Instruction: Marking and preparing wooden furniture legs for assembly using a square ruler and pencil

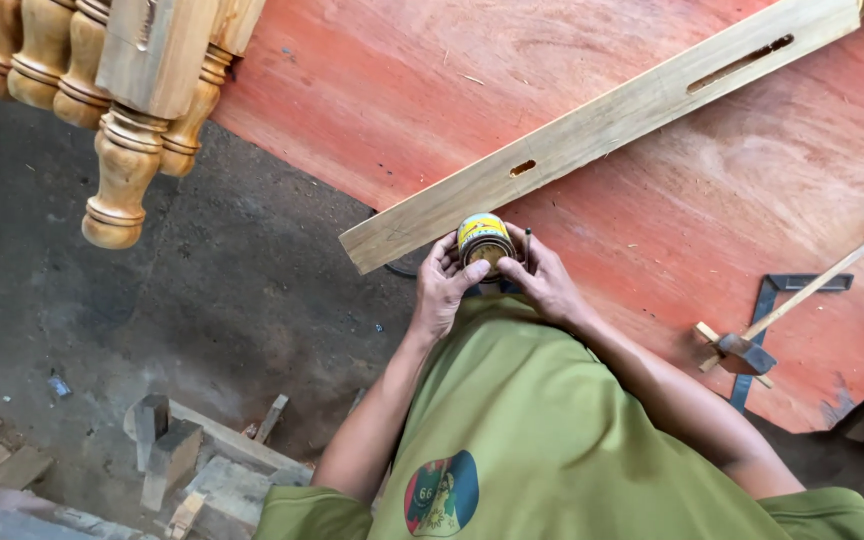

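Observation:
Both my hands hold a small round yellow tin [483, 243] close to my chest, at the near edge of a reddish plywood bench top [652, 210]. My left hand [439, 283] grips the tin's left side. My right hand [544, 275] wraps its right side and also pinches a thin dark pencil or nail [527, 243] that sticks up between the fingers. Just beyond the tin a long pale wooden slat [592, 130] with two cut slots lies diagonally across the bench top.
A hammer [747, 350] with a long wooden handle lies over a metal square [767, 310] at the right of the bench. Turned wooden legs [127, 170] hang over the upper left. Wood offcuts [182, 450] lie on the dark floor at lower left.

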